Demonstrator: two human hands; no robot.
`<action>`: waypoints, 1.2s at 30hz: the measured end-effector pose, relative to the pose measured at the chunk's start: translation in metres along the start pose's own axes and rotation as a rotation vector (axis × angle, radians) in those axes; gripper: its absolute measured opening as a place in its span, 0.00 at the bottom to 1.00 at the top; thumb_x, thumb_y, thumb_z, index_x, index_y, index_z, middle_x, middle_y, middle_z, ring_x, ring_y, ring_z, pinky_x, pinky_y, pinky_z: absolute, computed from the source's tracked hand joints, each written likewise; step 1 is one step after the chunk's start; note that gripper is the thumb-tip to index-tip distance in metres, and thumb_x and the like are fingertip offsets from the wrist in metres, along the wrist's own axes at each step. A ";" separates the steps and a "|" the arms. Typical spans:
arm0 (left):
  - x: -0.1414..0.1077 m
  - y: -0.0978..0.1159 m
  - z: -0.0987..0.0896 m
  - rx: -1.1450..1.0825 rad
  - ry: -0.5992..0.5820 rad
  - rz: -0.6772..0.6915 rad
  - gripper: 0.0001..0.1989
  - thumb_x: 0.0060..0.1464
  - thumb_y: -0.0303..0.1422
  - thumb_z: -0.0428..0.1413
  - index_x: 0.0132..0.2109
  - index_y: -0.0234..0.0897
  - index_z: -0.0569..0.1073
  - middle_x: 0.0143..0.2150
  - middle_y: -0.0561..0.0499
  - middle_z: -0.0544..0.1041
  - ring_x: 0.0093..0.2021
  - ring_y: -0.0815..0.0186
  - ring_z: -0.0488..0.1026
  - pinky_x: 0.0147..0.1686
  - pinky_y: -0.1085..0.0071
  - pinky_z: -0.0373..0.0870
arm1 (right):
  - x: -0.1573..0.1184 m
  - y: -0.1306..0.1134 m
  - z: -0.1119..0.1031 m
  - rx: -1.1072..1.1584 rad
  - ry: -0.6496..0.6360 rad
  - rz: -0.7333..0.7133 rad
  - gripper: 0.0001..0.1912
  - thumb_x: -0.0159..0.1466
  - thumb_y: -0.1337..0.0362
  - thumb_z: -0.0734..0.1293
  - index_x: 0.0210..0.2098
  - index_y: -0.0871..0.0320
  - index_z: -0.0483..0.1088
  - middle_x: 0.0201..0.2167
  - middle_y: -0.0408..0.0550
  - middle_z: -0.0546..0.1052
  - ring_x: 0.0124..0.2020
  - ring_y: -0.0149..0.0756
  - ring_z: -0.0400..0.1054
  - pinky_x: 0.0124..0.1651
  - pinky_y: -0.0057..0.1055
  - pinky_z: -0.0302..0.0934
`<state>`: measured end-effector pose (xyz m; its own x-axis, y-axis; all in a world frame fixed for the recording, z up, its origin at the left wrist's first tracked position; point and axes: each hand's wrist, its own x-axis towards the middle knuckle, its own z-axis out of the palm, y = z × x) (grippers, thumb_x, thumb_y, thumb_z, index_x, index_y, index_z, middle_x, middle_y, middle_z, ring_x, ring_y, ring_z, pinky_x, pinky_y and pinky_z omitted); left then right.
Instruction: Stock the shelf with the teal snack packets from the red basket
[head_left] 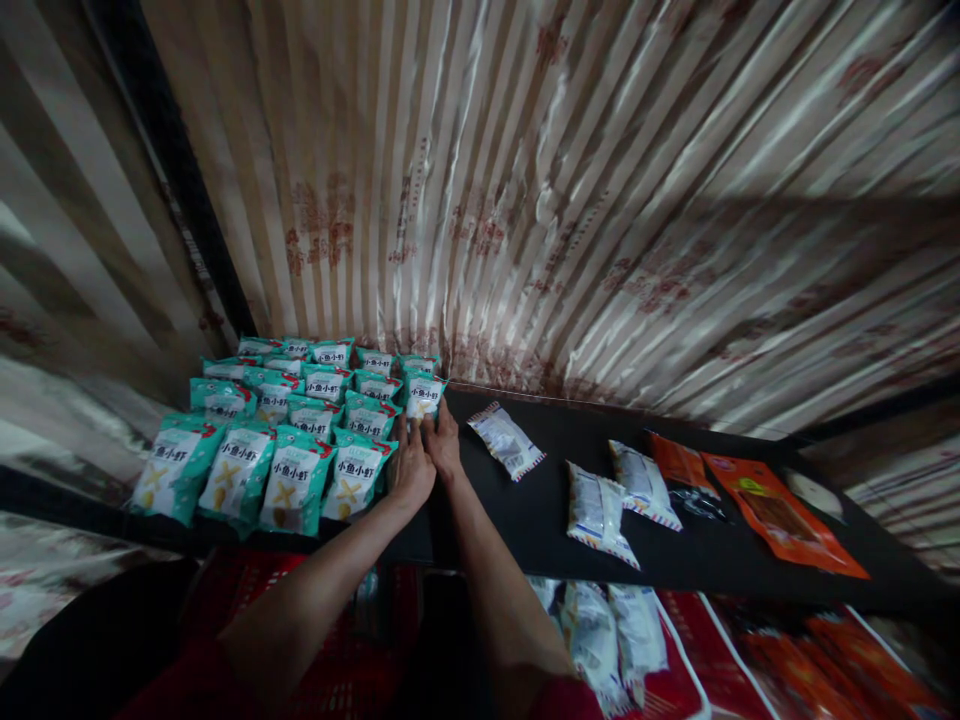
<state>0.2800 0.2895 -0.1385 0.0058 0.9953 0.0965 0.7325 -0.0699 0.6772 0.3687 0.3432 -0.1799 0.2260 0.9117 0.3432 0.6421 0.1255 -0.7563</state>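
Observation:
Teal-and-white snack bags (pixel 296 480) lean in tight rows at the left of a black shelf (pixel 480 520). At the right end of these rows, one teal-and-white snack bag (pixel 425 397) is between my two hands. My left hand (pixel 412 465) has its fingers closed at the lower left of this bag, close beside the neighbouring bags. My right hand (pixel 444 442) grips its lower right side. The fingertips are partly hidden against the bag. The bag's printed front faces me.
White snack bags (pixel 600 512) lie right of my hands, with a loose one (pixel 507 440) nearer. Orange packets (pixel 784 510) lie farther right. Below the shelf edge are red baskets (pixel 679 640) with more packets. A striped curtain (pixel 510 200) hangs behind.

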 end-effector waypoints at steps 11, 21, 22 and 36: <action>-0.020 0.006 -0.003 -0.029 0.026 0.035 0.27 0.52 0.21 0.46 0.61 0.29 0.60 0.65 0.36 0.56 0.66 0.55 0.51 0.62 0.58 0.55 | -0.020 -0.010 -0.012 0.002 0.085 0.109 0.31 0.62 0.53 0.57 0.58 0.69 0.59 0.58 0.65 0.64 0.60 0.47 0.57 0.60 0.44 0.51; -0.054 0.003 -0.008 -0.070 -0.016 0.042 0.21 0.56 0.25 0.45 0.57 0.29 0.65 0.61 0.36 0.64 0.62 0.57 0.60 0.60 0.59 0.58 | -0.059 -0.008 -0.017 -0.045 0.122 0.123 0.24 0.61 0.59 0.57 0.52 0.66 0.64 0.53 0.63 0.69 0.55 0.45 0.62 0.58 0.45 0.53; -0.059 0.003 -0.009 -0.081 -0.027 0.040 0.21 0.56 0.25 0.45 0.56 0.29 0.65 0.60 0.36 0.65 0.61 0.58 0.61 0.60 0.60 0.59 | -0.064 -0.010 -0.018 -0.045 0.125 0.123 0.23 0.60 0.60 0.57 0.52 0.65 0.64 0.52 0.62 0.70 0.55 0.45 0.63 0.58 0.44 0.54; -0.121 -0.024 -0.042 0.058 -0.141 0.105 0.14 0.58 0.26 0.43 0.45 0.35 0.71 0.42 0.44 0.74 0.47 0.61 0.70 0.50 0.66 0.65 | -0.140 -0.047 -0.015 0.012 0.179 0.249 0.19 0.60 0.64 0.54 0.46 0.62 0.70 0.45 0.55 0.74 0.47 0.38 0.67 0.54 0.36 0.59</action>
<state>0.2330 0.1678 -0.1354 0.1770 0.9825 0.0585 0.7605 -0.1742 0.6256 0.3178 0.2039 -0.1847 0.5014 0.8318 0.2382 0.5423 -0.0876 -0.8356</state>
